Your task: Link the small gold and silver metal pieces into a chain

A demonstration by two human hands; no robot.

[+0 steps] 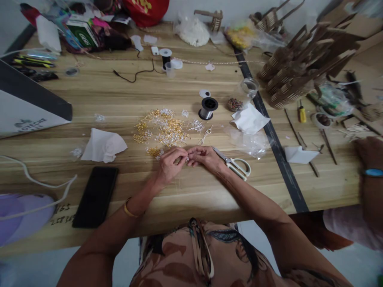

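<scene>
My left hand (pixel 171 164) and my right hand (pixel 206 157) meet over the table, fingertips pinched together around something tiny and silvery. It looks like small beads, but the fingers cover most of it. Just beyond lies a spread of gold and silver beads (pixel 172 131), with a smaller gold bead pile (pixel 154 152) by my left fingers. Scissors with pale handles (pixel 241 166) lie partly under my right wrist. Past my right hand are a short beaded strand (pixel 206 134), some silver pins (pixel 196 125) and a spool of wire (pixel 208 108).
A black phone (pixel 95 197) and crumpled white paper (pixel 104 145) lie on the left. On the right are another white paper (pixel 250 118), a jar (pixel 248 88), small woven baskets (pixel 284 79) and a screwdriver (pixel 302 112). Another person's arm (pixel 371 179) rests at the right edge.
</scene>
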